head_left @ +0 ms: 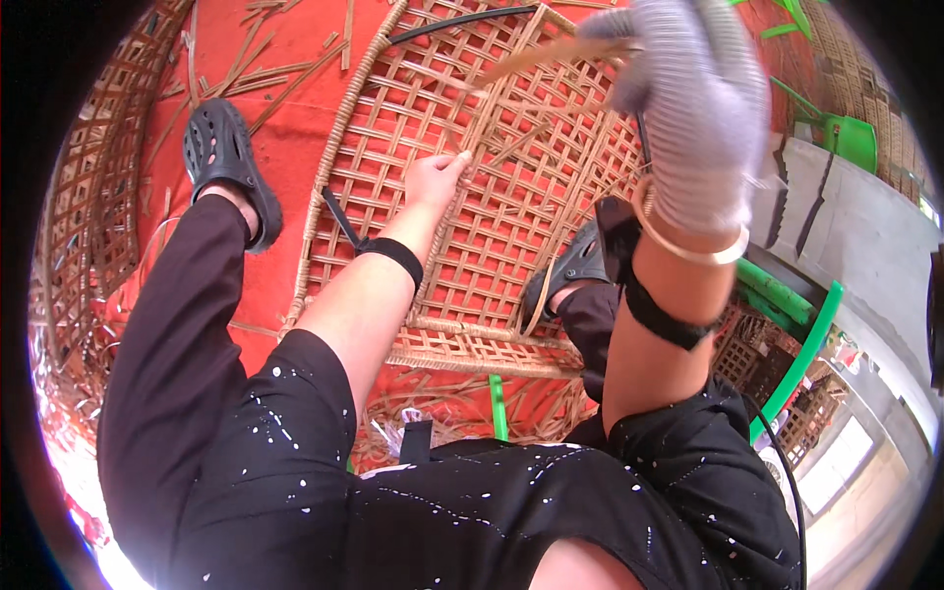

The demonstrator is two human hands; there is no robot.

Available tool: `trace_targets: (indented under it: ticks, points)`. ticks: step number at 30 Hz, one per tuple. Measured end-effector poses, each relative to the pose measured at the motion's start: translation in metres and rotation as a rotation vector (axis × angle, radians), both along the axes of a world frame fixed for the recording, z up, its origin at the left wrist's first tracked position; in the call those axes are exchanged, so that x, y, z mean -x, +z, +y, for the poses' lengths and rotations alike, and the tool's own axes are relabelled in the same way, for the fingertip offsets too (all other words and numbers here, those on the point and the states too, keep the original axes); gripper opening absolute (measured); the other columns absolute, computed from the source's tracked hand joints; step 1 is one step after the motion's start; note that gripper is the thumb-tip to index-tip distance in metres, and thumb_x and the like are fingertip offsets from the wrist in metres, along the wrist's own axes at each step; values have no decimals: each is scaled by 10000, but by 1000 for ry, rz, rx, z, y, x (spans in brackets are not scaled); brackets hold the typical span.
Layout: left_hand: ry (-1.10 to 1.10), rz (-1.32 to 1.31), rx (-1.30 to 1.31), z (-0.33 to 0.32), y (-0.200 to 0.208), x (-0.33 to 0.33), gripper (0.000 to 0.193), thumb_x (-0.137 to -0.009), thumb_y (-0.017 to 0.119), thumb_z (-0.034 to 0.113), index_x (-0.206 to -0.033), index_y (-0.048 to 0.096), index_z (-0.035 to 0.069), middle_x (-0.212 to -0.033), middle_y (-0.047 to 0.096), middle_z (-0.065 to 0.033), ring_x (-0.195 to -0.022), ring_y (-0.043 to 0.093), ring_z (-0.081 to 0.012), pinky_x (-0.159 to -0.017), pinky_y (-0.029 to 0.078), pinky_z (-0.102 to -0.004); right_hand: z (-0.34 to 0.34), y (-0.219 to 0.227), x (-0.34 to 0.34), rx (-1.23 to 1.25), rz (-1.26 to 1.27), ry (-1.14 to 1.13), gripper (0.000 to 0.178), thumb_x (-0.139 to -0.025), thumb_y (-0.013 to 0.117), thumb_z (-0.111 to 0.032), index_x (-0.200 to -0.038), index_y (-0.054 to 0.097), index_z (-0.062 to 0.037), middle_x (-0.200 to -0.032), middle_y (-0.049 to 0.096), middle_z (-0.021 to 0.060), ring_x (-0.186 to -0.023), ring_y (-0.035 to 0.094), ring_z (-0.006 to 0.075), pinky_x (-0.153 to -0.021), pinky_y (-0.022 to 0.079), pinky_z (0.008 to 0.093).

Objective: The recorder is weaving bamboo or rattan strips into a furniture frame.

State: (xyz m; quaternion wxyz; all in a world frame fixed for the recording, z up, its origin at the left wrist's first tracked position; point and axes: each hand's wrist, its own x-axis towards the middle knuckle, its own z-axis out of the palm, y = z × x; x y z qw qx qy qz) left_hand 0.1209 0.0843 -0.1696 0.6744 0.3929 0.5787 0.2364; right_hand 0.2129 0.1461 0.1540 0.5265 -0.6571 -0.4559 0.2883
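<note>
A large woven rattan panel [393,118] with an open lattice and a wrapped rim lies in front of me. My left hand [436,182] is bare and closed, its thumb and fingers pinched at a crosswise bar of the lattice near the panel's middle. Above the panel's right part, my right hand [700,113] is raised in a white ribbed glove, blurred by motion. Its fingers are closed on a brown rattan strip [551,57], which reaches left over the weave. Loose strip ends stick up from the lattice between the two hands.
My dark clogs stand on either side, the left shoe [224,162] on the red floor [285,187] and the right shoe [575,264] by the panel's edge. Cut strips [295,84] litter the floor. Another woven piece [93,197] stands at left; a green chair [851,143] is at right.
</note>
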Motion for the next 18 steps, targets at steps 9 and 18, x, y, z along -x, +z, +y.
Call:
trace_targets:
  ticks: [9, 18]
  points:
    - [-14, -118, 369, 15, 15, -24, 274, -856, 572, 267, -847, 639, 1, -719, 647, -64, -580, 616, -140, -499, 473, -239, -46, -223, -77, 949, 64, 144, 574, -822, 488, -529, -1009, 577, 7, -845, 652, 110, -526, 585, 140, -526, 481, 268]
    - [-111, -152, 424, 21, 17, -23, 287, -883, 468, 246, -791, 627, 25, -661, 626, -51, -507, 580, -148, -428, 405, -256, -44, -245, -57, 909, -19, 306, 685, -816, 445, -598, -1156, 464, -4, -915, 622, 170, -657, 624, 226, -618, 508, 320]
